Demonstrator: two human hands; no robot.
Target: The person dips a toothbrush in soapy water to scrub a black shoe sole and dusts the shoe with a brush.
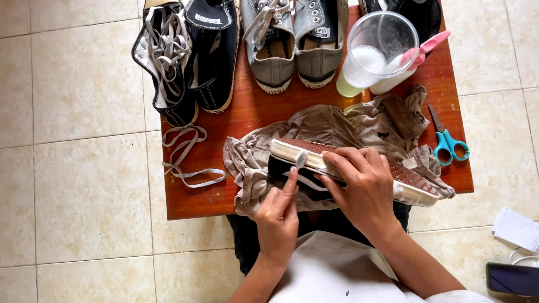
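Beige tiled floor; a small reddish wooden table (258, 112) seen from above. At its far edge, a clear plastic cup (379, 47) holds white, foam-like liquid, though its exact content is unclear, and a pink-handled brush (421, 53) lies across the rim. A dark sneaker (348, 171) rests sole-up on a stained brown cloth (337, 123), its long axis running left to right, slightly downward toward the right. The left hand (279, 216) pinches a grey shoelace (300, 163) at the shoe's side; the right hand (365, 185) lies spread, fingers pressing the sole. Nearby: 4 shoes in 2 pairs, teal scissors (449, 143), a loose lace (185, 157).
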